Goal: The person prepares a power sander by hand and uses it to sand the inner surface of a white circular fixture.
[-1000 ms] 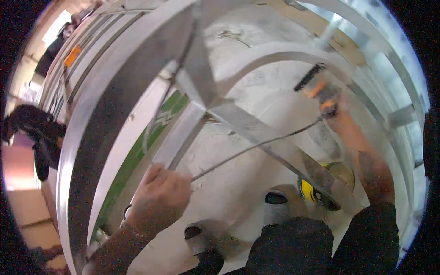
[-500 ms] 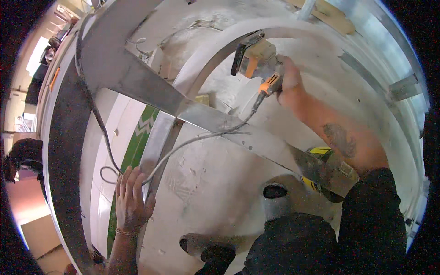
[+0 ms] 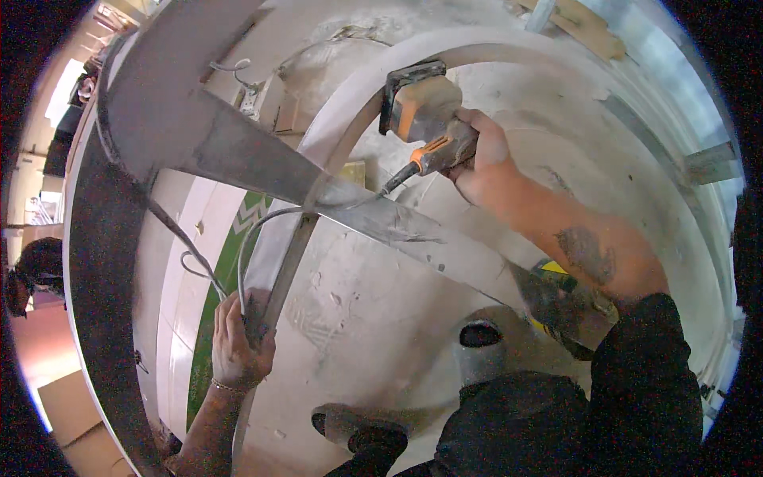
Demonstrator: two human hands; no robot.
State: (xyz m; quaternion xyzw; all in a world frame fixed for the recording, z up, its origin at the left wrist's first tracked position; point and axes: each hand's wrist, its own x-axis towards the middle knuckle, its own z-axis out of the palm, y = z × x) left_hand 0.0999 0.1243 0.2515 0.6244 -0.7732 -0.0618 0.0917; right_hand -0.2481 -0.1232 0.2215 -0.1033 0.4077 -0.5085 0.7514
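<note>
Right hand (image 3: 485, 163) is wrapped around the handle of an orange-and-grey power tool (image 3: 425, 111), fingers curled tight on the grip. Tool body is boxy, hard plastic with a black plate on top, and sits high in the frame against the inner edge of a pale curved arch (image 3: 350, 103), which looks smooth and dusty. A grey cord (image 3: 262, 226) leaves the tool's tail end, sags down across a flat diagonal metal brace (image 3: 262, 163) and runs to the left hand (image 3: 238, 342).

Left hand is closed on an upright metal strut (image 3: 282, 266), with the cord passing under or beside the fingers; can't tell if it's pinched too. Thin bracelet at that wrist.

Brace is bare dull steel, scuffed, with sharp straight edges. Floor (image 3: 373, 318) is rough grey concrete, powdery with white smears. Green strip with a white zigzag (image 3: 226, 266) shows behind the strut. A yellow-and-black object (image 3: 556, 274) lies under the right forearm, partly hidden. Dusty shoes (image 3: 481, 350) and dark trousers are at the bottom.
</note>
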